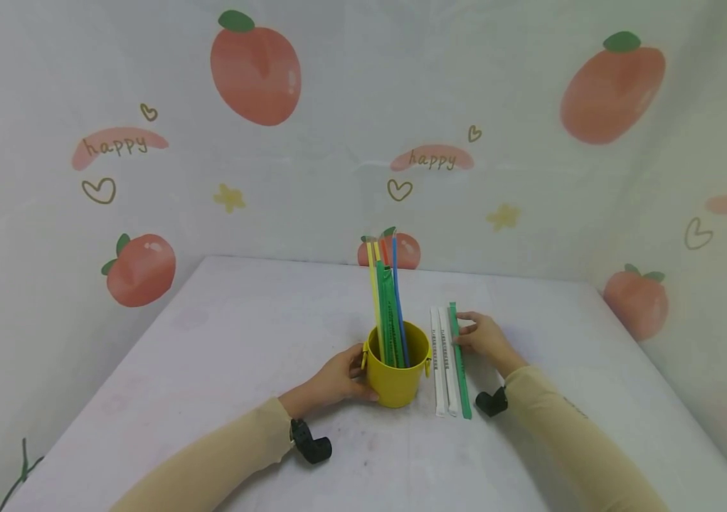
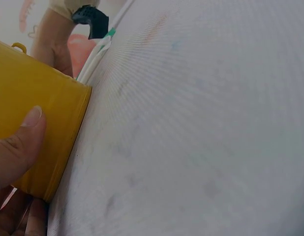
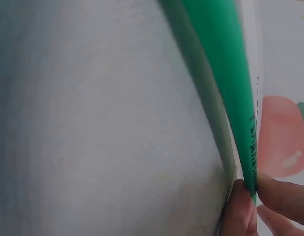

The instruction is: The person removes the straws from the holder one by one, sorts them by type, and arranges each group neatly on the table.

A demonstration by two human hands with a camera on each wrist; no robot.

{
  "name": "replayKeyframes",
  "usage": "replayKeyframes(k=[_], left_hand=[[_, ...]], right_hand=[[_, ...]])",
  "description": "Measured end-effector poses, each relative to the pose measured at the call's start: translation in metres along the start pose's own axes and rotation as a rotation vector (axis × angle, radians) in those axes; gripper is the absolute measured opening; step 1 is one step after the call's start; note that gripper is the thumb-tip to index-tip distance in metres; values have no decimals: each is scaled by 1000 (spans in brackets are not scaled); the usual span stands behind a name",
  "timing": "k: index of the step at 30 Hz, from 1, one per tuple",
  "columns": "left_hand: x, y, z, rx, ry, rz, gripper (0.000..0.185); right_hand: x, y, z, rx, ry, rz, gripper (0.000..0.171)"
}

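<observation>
Peach-print walls all around, my left hand [image 1: 338, 377] steadies the yellow bucket [image 1: 397, 370] while my right hand [image 1: 481, 338] fingertips pinch the green wrapped straw [image 1: 459, 359], best lifted level.

The backdrop [image 1: 351, 92] reads "happy" in several places; the straw print is illegible.

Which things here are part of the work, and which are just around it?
In hand:
yellow cup, held by the left hand
green straw, pinched by the right hand
two white straws beside it
straws standing in the cup

Just there:
table
peach-print backdrop
</observation>
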State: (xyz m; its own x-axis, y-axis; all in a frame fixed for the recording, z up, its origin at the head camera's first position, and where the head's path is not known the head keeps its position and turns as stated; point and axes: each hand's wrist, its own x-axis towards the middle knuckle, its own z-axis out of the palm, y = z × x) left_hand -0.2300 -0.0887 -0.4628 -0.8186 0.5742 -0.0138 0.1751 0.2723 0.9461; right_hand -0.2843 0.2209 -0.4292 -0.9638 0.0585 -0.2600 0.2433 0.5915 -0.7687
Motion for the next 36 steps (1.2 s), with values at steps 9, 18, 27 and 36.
replayKeyframes(k=[9, 18, 27, 36], left_hand=[[-1, 2, 0, -1, -1, -9, 87], [0, 3, -1, 20, 5, -11, 85], [0, 2, -1, 11, 2, -15, 87], [0, 3, 0, 20, 6, -23, 86]], right_hand=[[-1, -2, 2, 1, -8, 6, 64], [6, -2, 2, -9, -25, 42, 63], [5, -5, 1, -51, -35, 50, 62], [5, -8, 1, -175, -28, 68, 63]])
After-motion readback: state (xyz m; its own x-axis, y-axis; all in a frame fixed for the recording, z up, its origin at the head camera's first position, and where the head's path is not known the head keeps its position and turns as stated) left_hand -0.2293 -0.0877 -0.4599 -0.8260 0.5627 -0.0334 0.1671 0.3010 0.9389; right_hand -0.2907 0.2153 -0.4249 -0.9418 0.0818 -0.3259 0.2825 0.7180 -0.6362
